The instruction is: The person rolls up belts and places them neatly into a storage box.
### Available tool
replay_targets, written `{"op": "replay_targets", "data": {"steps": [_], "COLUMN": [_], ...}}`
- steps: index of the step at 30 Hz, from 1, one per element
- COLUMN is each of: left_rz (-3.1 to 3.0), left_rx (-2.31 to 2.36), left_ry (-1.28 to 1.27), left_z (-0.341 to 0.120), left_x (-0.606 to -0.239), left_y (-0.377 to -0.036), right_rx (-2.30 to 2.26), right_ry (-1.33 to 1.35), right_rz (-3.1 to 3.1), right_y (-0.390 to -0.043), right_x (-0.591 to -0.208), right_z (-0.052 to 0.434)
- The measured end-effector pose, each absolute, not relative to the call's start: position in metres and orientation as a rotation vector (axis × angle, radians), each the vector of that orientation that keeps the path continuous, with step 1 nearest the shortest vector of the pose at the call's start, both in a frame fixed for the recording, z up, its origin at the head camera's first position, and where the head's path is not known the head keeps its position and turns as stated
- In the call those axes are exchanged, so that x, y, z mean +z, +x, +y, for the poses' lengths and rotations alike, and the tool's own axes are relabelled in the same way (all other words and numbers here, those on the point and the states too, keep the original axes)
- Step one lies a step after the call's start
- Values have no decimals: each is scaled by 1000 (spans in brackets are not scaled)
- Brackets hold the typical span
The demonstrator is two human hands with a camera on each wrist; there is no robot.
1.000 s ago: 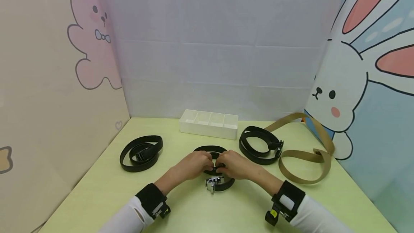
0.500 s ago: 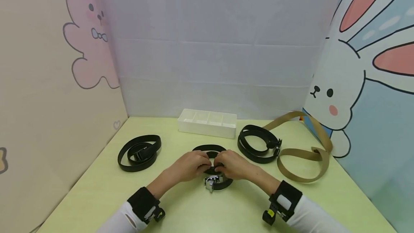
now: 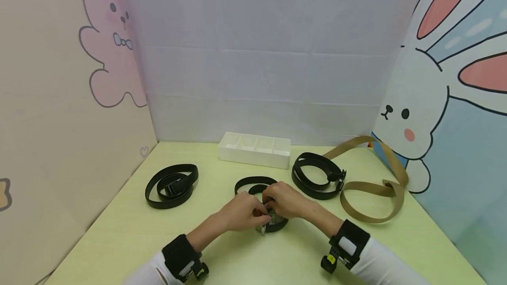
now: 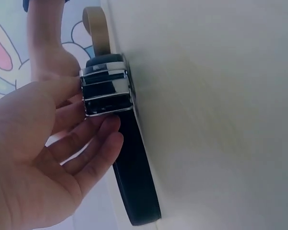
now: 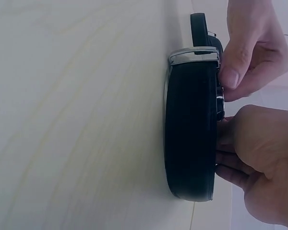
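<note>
Two hands of mine meet over one black belt [image 5: 191,129], coiled on its edge on the table [image 3: 222,254]. My left hand [image 3: 247,211], fingers bent, pinches the belt by its silver buckle [image 4: 107,88], which sits under my fingertips on the side nearer me. The last two fingers of that hand lie against the strap just beside the buckle. My right hand [image 3: 286,200] is close beside the left, its fingers bent down inside the loop; I cannot tell whether they grip anything. One loop of the belt shows just ahead of my knuckles.

Well to the left of my left hand lies another black coil [image 3: 160,205]. Ahead and to the right of my right hand sits a third coil [image 3: 318,195], also black, and further right a tan strap [image 3: 372,220] bends in a loose loop. Straight ahead of both hands, beyond the belt, stands a white tray [image 3: 253,160] with compartments.
</note>
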State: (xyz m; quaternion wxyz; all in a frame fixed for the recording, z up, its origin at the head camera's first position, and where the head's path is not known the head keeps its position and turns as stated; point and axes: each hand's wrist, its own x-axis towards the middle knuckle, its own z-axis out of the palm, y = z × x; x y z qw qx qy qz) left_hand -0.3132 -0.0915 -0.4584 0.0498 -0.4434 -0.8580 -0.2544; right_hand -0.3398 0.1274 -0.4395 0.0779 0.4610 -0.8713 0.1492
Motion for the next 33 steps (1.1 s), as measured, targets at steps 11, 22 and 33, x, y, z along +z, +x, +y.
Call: {"op": "replay_targets", "data": {"steps": [11, 22, 33], "left_rz": [-2774, -2920, -2961], "left_rx": [-912, -1163, -1174], "left_ry": [-1257, -1225, -1076], "left_z": [-81, -120, -164], "left_x": [-450, -448, -446], "left_y": [-303, -312, -323], "right_rx": [463, 495, 480], "right_ry": [1355, 1385, 1412], "right_rz": [-2658, -2707, -2706], "right_y": [-338, -336, -332], "right_x": [-434, -430, -431], "right_z": [128, 139, 150]}}
